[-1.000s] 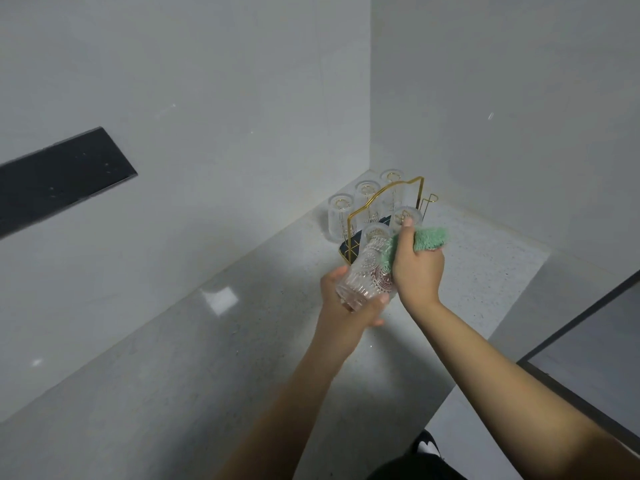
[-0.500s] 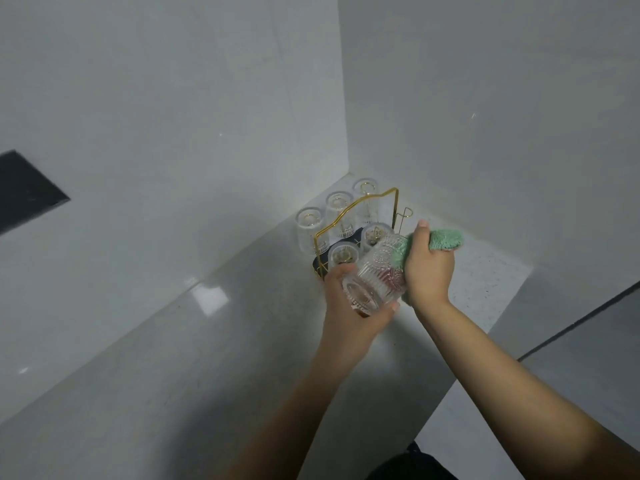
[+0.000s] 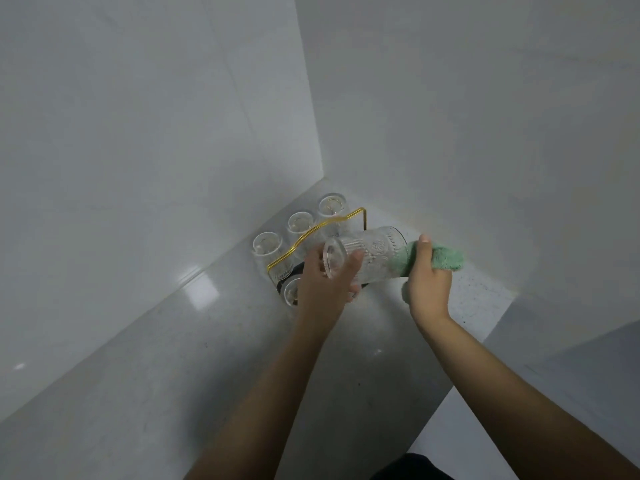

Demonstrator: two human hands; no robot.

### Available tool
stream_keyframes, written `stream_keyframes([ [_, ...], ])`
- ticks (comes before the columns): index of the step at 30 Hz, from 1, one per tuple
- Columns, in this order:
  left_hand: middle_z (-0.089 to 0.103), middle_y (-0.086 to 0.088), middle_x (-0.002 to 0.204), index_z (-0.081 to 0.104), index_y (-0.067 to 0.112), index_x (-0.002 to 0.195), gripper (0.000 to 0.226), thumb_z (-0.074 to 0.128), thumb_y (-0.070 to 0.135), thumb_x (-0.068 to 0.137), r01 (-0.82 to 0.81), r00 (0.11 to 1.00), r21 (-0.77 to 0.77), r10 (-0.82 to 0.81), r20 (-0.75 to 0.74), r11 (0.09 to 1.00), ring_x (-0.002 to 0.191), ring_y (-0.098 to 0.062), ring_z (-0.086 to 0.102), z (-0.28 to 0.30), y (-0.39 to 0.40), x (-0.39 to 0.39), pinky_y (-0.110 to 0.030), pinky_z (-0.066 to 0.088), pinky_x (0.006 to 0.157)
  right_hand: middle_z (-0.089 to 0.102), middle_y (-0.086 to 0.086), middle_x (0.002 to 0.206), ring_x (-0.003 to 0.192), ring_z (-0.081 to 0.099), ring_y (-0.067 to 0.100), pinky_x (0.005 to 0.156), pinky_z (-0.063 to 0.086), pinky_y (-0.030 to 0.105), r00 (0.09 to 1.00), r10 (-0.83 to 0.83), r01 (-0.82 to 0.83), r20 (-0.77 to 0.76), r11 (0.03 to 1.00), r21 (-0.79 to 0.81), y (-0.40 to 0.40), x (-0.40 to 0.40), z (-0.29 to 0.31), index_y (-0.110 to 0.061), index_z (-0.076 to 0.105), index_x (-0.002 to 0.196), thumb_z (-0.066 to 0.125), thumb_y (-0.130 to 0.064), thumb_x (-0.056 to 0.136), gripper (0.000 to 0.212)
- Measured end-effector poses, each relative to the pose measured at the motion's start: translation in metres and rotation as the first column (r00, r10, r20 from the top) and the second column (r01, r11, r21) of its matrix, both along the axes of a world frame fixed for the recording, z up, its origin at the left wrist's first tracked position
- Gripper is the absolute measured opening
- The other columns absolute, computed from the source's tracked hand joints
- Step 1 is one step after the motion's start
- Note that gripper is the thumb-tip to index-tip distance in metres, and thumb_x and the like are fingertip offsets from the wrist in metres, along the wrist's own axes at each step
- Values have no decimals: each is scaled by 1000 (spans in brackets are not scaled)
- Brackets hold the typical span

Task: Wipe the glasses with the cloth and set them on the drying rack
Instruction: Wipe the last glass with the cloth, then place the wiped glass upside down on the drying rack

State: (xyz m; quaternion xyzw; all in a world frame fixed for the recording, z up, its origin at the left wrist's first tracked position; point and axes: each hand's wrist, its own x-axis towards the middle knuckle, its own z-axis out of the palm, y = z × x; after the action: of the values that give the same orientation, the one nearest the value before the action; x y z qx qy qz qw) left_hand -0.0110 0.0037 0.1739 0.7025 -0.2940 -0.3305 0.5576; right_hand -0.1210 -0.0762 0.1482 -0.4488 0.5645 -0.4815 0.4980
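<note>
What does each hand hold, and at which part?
The left hand grips the glass at its base end, tipped on its side. The right hand grips the green cloth at its middle, one end at the glass's mouth.

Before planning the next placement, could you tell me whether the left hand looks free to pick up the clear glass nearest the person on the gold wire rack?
Probably not yet: the left hand grips the embossed clear glass directly above it.

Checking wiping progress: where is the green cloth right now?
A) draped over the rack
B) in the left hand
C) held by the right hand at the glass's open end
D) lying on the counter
C: the right hand grips the green cloth against the open end of the glass.
</note>
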Motion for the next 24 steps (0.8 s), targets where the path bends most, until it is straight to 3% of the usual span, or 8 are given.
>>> stream_keyframes([
  [2, 66, 6, 114, 54, 27, 118, 58, 71, 60, 73, 5, 982, 34, -12, 190, 999, 101, -17, 67, 1, -21, 2, -41, 58, 84, 48, 0, 60, 57, 48, 13, 53, 38, 29, 999, -44, 44, 1, 997, 69, -16, -8, -5, -17, 46, 60, 42, -40, 97, 44],
  [3, 63, 10, 115, 52, 28, 119, 59, 72, 59, 72, 7, 956, 60, -25, 292, 998, 104, -13, 63, 1, -31, 3, -37, 54, 88, 48, 1, 60, 57, 48, 14, 55, 38, 29, 999, -52, 52, -3, 995, 91, -22, -12, -7, -16, 46, 60, 43, -41, 96, 44],
  [5, 56, 13, 114, 47, 25, 124, 62, 75, 51, 75, 22, 877, 144, -89, 473, 989, 101, -7, 55, 2, -51, 4, -26, 45, 83, 47, 3, 59, 58, 48, 18, 56, 38, 31, 999, -51, 52, -6, 991, 126, -33, -20, -14, -16, 45, 60, 44, -42, 95, 44],
  [9, 56, 0, 124, 44, 19, 132, 71, 72, 55, 77, 67, 675, 327, -284, 681, 943, 103, -17, 57, -8, -89, 9, -26, 40, 77, 41, -1, 52, 51, 44, 20, 53, 34, 30, 998, -60, 55, 20, 977, 208, -49, -29, -26, -17, 44, 57, 47, -44, 92, 45],
  [13, 59, -4, 119, 45, 16, 129, 69, 66, 58, 78, 95, 566, 462, -430, 703, 882, 105, -25, 60, -29, -112, 11, -31, 42, 75, 42, 0, 53, 53, 45, 18, 55, 34, 28, 995, -93, 81, 39, 967, 241, -59, -35, -32, -18, 44, 57, 50, -42, 93, 44],
  [17, 54, -9, 129, 42, 14, 136, 75, 63, 60, 81, 68, 507, 572, -523, 686, 817, 111, -26, 57, -43, -120, 10, -31, 40, 77, 46, 2, 56, 57, 48, 19, 60, 38, 30, 996, -83, 71, 37, 964, 254, -64, -36, -35, -15, 46, 58, 50, -38, 94, 43],
  [24, 56, -8, 130, 41, 16, 138, 78, 62, 64, 80, 50, 498, 625, -562, 660, 779, 116, -27, 56, -47, -125, 9, -37, 45, 87, 49, 2, 57, 67, 55, 26, 66, 42, 38, 996, -36, 9, 79, 947, 322, -69, -26, -44, -16, 49, 58, 52, -40, 92, 41],
])
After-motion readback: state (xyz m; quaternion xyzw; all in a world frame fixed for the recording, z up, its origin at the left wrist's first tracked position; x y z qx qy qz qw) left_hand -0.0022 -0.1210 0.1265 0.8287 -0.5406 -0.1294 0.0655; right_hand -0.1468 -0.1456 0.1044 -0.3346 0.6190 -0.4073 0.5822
